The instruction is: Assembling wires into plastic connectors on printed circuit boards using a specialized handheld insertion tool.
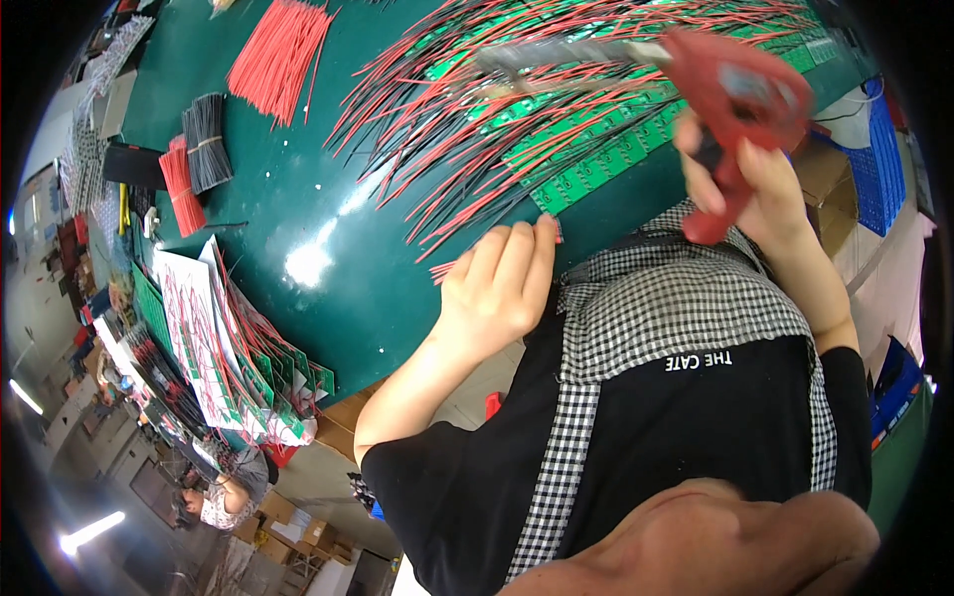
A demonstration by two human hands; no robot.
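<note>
My right hand [747, 194] is wrapped around the handle of a red glue gun [730, 94], raised over the far right of the table. Its front end points left and is smeared by motion. Under it lie green circuit boards [606, 144] in panels, with many red and black wires [427, 129] fanning out to the left. My left hand [500, 278] is closed at the near left corner of the closest board, with its fingers curled at the edge. The thumb is hidden, and red wire ends show beside the knuckles.
On the green table [328, 209] lie a large bundle of red wires [278, 60], a smaller red bundle [182, 189] and a black wire bundle [207, 144]. Wired boards [263, 382] with white sheets stand at the left edge. A blue crate [879, 164] is at the right. Another person [224, 502] sits far left.
</note>
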